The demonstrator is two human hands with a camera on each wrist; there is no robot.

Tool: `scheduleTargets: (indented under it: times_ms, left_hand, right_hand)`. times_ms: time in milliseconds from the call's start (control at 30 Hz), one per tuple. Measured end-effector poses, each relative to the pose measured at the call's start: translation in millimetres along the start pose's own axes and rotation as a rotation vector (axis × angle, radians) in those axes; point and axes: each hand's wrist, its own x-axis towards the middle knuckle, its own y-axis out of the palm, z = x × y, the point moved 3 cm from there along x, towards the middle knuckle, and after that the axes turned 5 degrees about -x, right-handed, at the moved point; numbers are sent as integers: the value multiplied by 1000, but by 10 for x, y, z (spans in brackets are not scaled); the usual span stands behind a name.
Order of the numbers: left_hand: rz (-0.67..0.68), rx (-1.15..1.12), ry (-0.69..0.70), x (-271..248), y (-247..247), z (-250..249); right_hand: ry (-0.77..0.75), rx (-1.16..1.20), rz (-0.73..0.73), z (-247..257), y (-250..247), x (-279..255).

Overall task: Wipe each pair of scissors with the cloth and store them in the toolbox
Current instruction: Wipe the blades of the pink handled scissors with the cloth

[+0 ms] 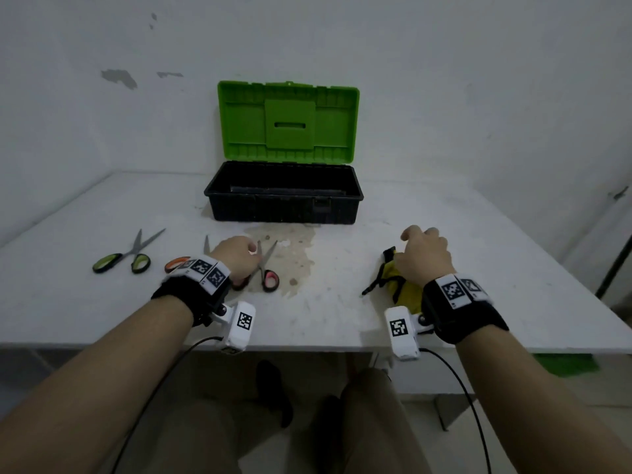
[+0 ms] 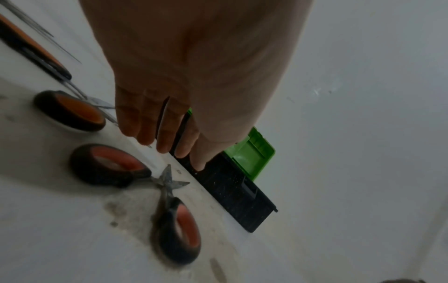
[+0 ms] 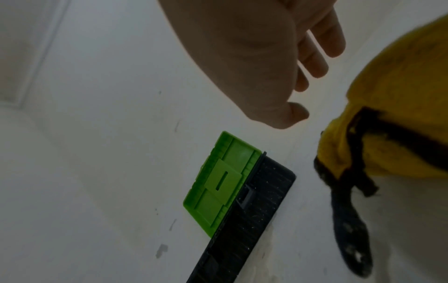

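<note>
The toolbox [image 1: 284,203] [image 2: 230,187] [image 3: 257,206] stands open at the table's back, black base, green lid up. Three pairs of scissors lie in front: green-handled [image 1: 123,258] at left, orange-handled [image 1: 178,263] [image 2: 70,111] partly under my left wrist, red-handled [image 1: 268,273] [image 2: 167,181] nearer the middle. My left hand [image 1: 239,254] [image 2: 174,149] hovers over the red pair's left handle, fingers straight, holding nothing. The yellow cloth [image 1: 402,285] [image 3: 400,114] with black trim lies crumpled at right. My right hand [image 1: 422,248] [image 3: 303,86] hangs just above it, fingers loosely curled and empty.
A brown stain [image 1: 290,258] marks the white table [image 1: 342,313] in front of the toolbox. The table's front edge runs just behind my wrists. A wall stands close behind the toolbox. A dark pole [image 1: 615,261] leans at far right.
</note>
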Motion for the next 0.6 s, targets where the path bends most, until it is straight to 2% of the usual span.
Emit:
scheduleTargets:
  times_ms: [133,333,500,600]
  left_hand:
    - [51,175,-64,-69,52,10]
    - [73,333,-44,-29,79,50]
    - [102,303,-8,-21,54,70]
    - [129,176,-14,8,45,134]
  right_hand:
    - [12,2,113,-87,59,-34]
    - [2,-172,114,-40,112,18]
    - [-40,-188,87,24,116,12]
    - [-123,-24,-28,125,-52,-56]
